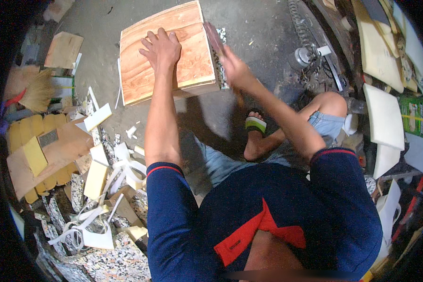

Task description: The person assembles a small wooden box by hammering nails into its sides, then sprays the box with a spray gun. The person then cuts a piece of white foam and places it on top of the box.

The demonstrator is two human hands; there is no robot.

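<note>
Pressing down on the wooden panel (167,51), which lies on the concrete floor (249,28) at the far centre of the scene, my left hand (160,47) lies flat on its top face, fingers spread, gripping nothing. The panel is the largest thing in hand: a squarish, slightly curved board with a reddish grain. I judge it stiff, fairly heavy and smooth enough to slide on the floor, so it is best held by a palm on top or by its two side edges. Along its right edge runs a speckled foam strip (219,58), which I judge soft and easily dented. My right hand (232,68) is at that edge, blurred by motion; its grip seems closed around a dark, flat tool (213,35), but I cannot tell how firmly, nor what the tool is.

Packages and labels, largest first:
- Right, far to middle: pale cream foam slabs (383,115) stacked on edge, unmarked.
- Right: a green rectangular package (416,115) with yellow bands and print, lying flat beside the slabs.
- Left, middle: yellow foam blocks (33,155) on a brown board, one carrying a small grey rectangular piece (47,137).
- Far left: a small green and white pack (62,87) beside a straw broom (33,87).
- Near left: white offcut strips (127,169) and speckled foam scraps (117,263) heaped on the floor.
</note>
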